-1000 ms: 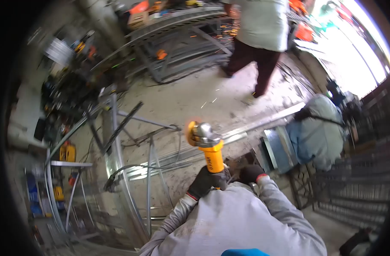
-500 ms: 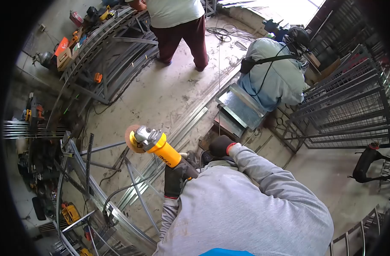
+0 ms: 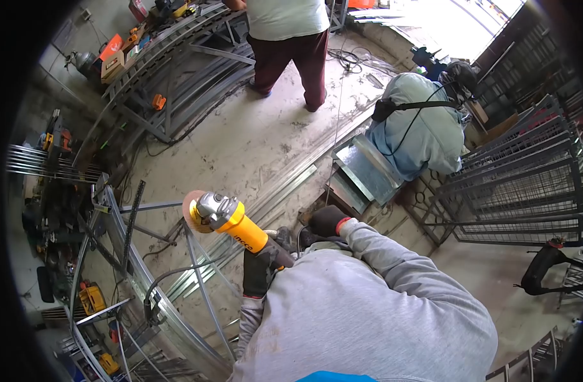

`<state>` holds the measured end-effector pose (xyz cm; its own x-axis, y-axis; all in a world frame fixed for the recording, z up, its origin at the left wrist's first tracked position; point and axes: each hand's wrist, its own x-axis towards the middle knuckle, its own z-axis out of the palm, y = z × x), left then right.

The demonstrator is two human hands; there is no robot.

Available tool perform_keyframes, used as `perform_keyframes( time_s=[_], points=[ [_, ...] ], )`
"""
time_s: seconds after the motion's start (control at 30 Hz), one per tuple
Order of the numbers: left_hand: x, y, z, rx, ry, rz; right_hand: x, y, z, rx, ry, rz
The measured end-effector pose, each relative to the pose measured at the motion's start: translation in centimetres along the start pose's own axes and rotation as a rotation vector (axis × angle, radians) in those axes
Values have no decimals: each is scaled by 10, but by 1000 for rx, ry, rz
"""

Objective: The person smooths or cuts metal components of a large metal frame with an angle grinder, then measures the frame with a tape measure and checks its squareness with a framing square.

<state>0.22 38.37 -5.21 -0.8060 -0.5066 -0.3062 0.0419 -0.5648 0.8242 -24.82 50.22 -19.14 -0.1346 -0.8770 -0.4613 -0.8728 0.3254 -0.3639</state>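
Observation:
My left hand (image 3: 256,275), in a dark glove with a red cuff edge, is closed around the rear body of a yellow angle grinder (image 3: 244,230). The grinder points up and left, its round disc (image 3: 196,211) at the far end. Forward of my chest, my right hand (image 3: 328,221), in a similar glove, is closed with its fingers turned away. Whatever it may hold is hidden. A dark cable (image 3: 300,237) curves beside it. Bent sheet-metal pieces (image 3: 368,169) lie just beyond that hand.
Curved metal frames (image 3: 167,312) stand at left, with long metal strips (image 3: 285,184) on the floor. One person (image 3: 288,38) stands ahead; another (image 3: 425,127) bends over at right. Mesh panels (image 3: 527,184) lean at right. Tools and boxes (image 3: 113,63) line the far left.
The view has shifted slightly, so the surroundings sit lower and the people farther right. My left hand keeps its hold on the angle grinder, and my right hand stays closed.

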Motion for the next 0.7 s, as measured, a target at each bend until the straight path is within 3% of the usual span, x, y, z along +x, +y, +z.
perform_keyframes(
  time_s=[0.07,0.2,0.27,0.53,0.6,0.67,0.7],
  points=[
    [0,-1,-4,18,3,9,3,-3,-8,-4,104,-34],
    [1,0,-12,62,2,39,16,-8,-22,-16,104,36],
    [1,0,-16,78,7,56,17,-8,-17,79,229,-31],
    [3,-10,-31,98,107,87,14,-50,-42,208,196,-124],
    [5,-11,-34,65,116,130,11,-68,-70,293,140,-171],
    [4,-4,-38,245,193,112,12,-87,-95,508,152,-311],
    [9,-14,-51,278,249,133,13,-98,-110,689,53,-353]
  ],
)
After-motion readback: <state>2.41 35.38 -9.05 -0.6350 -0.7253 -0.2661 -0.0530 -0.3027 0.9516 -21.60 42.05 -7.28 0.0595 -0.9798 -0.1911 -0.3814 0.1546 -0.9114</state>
